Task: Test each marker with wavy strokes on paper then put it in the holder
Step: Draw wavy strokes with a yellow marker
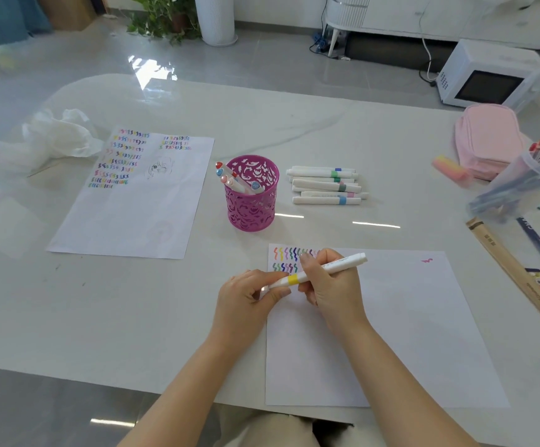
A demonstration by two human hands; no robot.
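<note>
Both hands hold one yellow-banded marker [317,271] over the paper [391,333]: left hand [246,296] pinching its cap end, right hand [326,285] wrapping the barrel. The holder [252,201] stands at twelve o'clock. A sudden cap pull could streak ink across the sheet.

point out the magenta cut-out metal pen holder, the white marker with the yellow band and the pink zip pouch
magenta cut-out metal pen holder [251,208], head view, front wall
white marker with yellow band [292,280], head view, yellow band
pink zip pouch [488,137], head view, top panel

Bare table [343,227] lies between paper [391,317] and holder [252,195]; loose markers [325,185] flank its right.
</note>
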